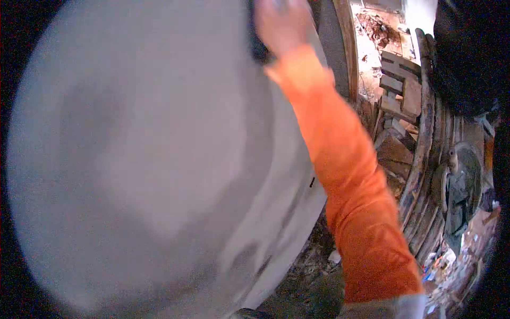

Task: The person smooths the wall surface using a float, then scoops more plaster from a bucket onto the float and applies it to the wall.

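My right hand [284,26], below it an orange sleeve [345,159], reaches up to the top of the view. Its fingers are wrapped round a dark flat plastering float [258,42], which lies against a grey plastered wall [159,133]. Motion blurs the hand, and the float's upper part is cut off by the frame's top edge. Darker, damp-looking bands curve across the wall, one of them running down from the float. My left hand is out of view.
Right of the wall's edge stands a wooden frame strip [348,48]. Beyond it are stacked blocks [401,87], long poles [422,138] and a dark green, pan-like object [462,181]. Rubble and litter [443,263] cover the ground at lower right.
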Demonstrator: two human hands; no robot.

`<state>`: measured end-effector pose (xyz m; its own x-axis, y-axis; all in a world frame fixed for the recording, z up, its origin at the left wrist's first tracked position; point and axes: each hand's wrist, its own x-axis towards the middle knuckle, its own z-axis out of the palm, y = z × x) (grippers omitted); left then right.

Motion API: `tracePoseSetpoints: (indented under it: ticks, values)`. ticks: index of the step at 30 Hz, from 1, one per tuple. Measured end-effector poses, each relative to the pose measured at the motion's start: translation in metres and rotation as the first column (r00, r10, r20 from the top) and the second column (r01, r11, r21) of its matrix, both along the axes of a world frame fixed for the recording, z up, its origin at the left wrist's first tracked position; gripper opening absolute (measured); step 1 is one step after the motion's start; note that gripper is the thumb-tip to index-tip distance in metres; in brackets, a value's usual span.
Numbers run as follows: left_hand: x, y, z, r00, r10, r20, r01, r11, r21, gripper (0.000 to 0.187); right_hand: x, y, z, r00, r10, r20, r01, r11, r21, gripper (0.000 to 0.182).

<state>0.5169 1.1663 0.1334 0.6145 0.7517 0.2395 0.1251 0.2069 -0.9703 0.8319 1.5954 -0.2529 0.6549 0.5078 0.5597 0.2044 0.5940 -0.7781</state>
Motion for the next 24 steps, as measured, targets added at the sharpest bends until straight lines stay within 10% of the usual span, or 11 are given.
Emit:
tracePoseSetpoints:
  ticks: [4,5,8,11,13,17,20,24]
  values:
    - [0.001,0.0,-0.005,0.994,0.002,0.114,-0.011,0.997,0.078,0.06,-0.033,-0.048,-0.258,0.993,-0.089,-0.078,0.036,0.855,-0.517,0.043]
    - [0.001,-0.002,-0.006,0.992,0.015,0.122,-0.026,0.996,0.083,0.06,-0.042,-0.088,-0.289,0.989,0.082,0.124,0.05,0.604,-0.796,0.043]
    - [0.006,0.0,-0.01,0.989,0.009,0.149,-0.021,0.997,0.08,0.06,-0.092,-0.143,-0.412,0.983,0.021,-0.185,-0.176,0.432,-0.885,0.041]
    - [0.005,0.001,-0.012,0.986,-0.012,0.168,-0.002,0.996,0.085,0.06,-0.093,-0.133,-0.343,0.95,-0.013,-0.312,-0.227,0.658,-0.718,0.04]
    - [0.004,0.002,-0.011,0.988,-0.02,0.156,0.008,0.997,0.08,0.06,-0.064,-0.121,-0.167,0.968,0.059,-0.243,-0.136,0.94,-0.312,0.038]
    - [-0.003,-0.007,-0.007,0.985,-0.003,0.173,-0.015,0.995,0.103,0.06,-0.059,-0.097,-0.025,0.998,0.062,-0.027,-0.056,0.983,0.176,0.043]
    - [0.004,-0.002,-0.006,0.988,0.008,0.152,-0.026,0.993,0.118,0.062,-0.043,-0.065,-0.093,0.989,-0.117,-0.091,0.106,0.987,-0.119,0.04]
    - [0.009,-0.002,-0.013,0.966,-0.005,0.257,-0.027,0.992,0.122,0.063,-0.038,-0.063,-0.27,0.953,-0.017,-0.303,-0.105,0.919,-0.38,0.037]
